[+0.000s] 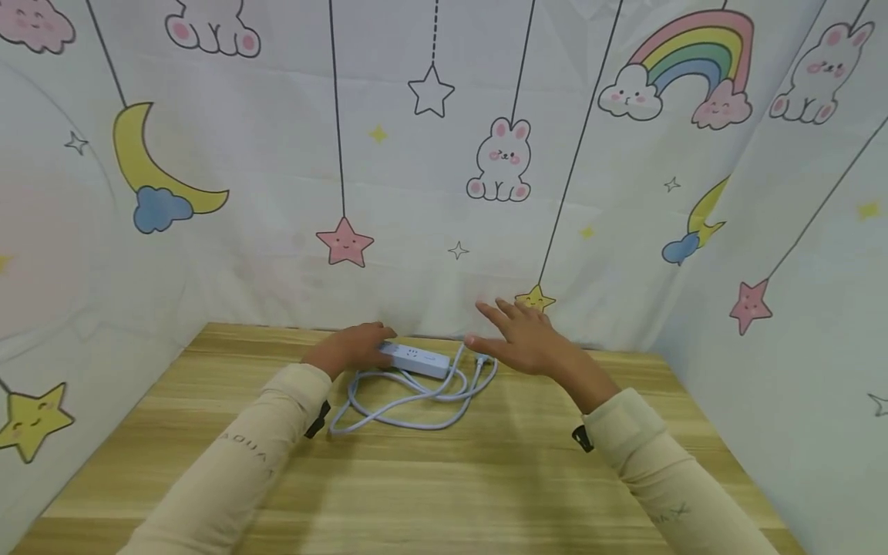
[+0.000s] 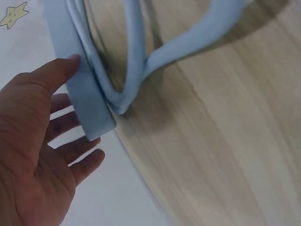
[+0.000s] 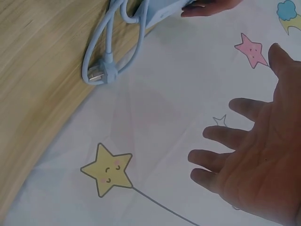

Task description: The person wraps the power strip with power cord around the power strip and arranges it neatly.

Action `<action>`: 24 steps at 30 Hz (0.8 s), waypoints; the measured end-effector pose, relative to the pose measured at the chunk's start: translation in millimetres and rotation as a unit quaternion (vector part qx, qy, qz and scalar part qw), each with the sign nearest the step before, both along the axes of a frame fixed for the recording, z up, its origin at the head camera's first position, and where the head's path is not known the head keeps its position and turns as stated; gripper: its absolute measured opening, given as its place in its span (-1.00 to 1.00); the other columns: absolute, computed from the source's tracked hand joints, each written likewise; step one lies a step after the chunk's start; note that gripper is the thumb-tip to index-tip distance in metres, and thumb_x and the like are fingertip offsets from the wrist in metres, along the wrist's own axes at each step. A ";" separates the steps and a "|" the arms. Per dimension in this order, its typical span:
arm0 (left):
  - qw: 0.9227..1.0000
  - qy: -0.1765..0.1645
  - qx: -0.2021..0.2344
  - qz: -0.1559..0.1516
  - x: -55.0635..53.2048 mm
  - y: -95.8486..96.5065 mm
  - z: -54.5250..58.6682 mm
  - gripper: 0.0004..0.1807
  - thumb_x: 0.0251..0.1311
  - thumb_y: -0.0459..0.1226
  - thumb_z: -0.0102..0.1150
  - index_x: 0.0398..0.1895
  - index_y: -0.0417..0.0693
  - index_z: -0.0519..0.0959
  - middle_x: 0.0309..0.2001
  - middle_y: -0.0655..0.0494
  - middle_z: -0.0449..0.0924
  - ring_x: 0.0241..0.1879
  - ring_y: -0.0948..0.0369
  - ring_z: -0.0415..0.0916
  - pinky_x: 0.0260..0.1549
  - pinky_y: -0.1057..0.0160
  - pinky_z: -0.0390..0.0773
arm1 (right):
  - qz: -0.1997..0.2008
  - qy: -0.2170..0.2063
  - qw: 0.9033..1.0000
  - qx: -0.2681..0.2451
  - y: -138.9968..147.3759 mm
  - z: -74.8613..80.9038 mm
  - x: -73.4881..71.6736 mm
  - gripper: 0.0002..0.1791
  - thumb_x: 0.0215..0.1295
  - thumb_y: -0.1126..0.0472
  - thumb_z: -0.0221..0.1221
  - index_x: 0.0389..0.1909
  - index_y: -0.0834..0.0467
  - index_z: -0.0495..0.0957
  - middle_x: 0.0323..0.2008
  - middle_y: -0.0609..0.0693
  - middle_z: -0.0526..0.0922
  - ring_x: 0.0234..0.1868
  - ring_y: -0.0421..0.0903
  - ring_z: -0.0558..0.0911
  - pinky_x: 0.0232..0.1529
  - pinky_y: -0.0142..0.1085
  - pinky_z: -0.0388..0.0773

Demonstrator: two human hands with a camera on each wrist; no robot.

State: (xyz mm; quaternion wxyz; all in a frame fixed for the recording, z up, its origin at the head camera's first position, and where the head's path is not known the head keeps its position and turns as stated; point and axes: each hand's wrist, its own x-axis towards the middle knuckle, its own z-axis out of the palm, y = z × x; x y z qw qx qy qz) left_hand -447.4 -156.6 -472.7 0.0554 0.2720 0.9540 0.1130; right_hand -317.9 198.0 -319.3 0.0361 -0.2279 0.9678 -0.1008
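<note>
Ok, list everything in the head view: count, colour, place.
Table: 1, wood-brown, bottom.
Power strip: 1, pale blue, far side of table.
Cable: 1, pale blue, looped beside strip.
Plug: 1, pale blue, right of strip.
Backdrop: panel count unclear, white, behind and beside table.
Star prints: several, pink, yellow, white, across backdrop.
Moon prints: 2, yellow, left and right.
Rabbit prints: 3, white, upper half.
Rainbow print: 1, multicoloured, upper right.
Cloud prints: several, pink, blue, white, left and right.
Sleeves: 2, cream, lower left and right.
Wrist pieces: 2, black, at sleeve ends.
Left grip: 1, bare, pinching strip's end.
Right grip: 1, bare, spread, right of strip.
</note>
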 end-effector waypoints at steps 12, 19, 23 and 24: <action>0.998 0.034 -0.058 -0.007 59.2 26.1 60.8 -0.38 0.45 -0.04 0.54 0.48 -0.03 0.67 0.19 -0.08 0.71 0.15 -0.10 0.72 0.33 -0.18 0.68 | 0.020 -0.001 1.000 0.010 -1.0 -21.5 4.4 -0.10 0.70 -0.40 0.02 0.84 -0.03 0.17 0.80 0.31 0.15 0.81 0.51 0.04 0.75 0.51 -0.06; 0.995 0.052 -0.083 -0.011 56.7 31.6 59.0 -0.42 0.40 -0.06 0.59 0.40 -0.01 0.69 0.15 -0.05 0.70 0.09 -0.04 0.72 0.27 -0.17 0.70 | 0.021 -0.019 1.000 0.011 -1.2 -35.3 5.8 -0.09 0.68 -0.38 0.11 0.83 -0.01 0.19 0.79 0.32 0.17 0.80 0.53 0.05 0.75 0.50 -0.05; 0.994 0.058 -0.096 -0.010 51.0 33.8 54.4 -0.41 0.39 -0.07 0.60 0.41 -0.03 0.68 0.15 -0.06 0.70 0.12 -0.06 0.73 0.31 -0.20 0.68 | 0.020 -0.028 0.999 0.015 -2.6 -42.3 5.7 -0.08 0.66 -0.33 0.19 0.83 0.00 0.20 0.80 0.31 0.17 0.81 0.51 0.04 0.76 0.49 -0.05; 0.994 0.056 -0.097 -0.007 50.3 34.4 53.6 -0.40 0.39 -0.07 0.59 0.42 -0.03 0.67 0.17 -0.06 0.70 0.13 -0.07 0.73 0.33 -0.21 0.68 | 0.020 -0.030 0.999 0.017 -3.1 -44.0 5.7 -0.08 0.65 -0.32 0.21 0.82 0.01 0.20 0.79 0.31 0.18 0.81 0.52 0.05 0.76 0.50 -0.05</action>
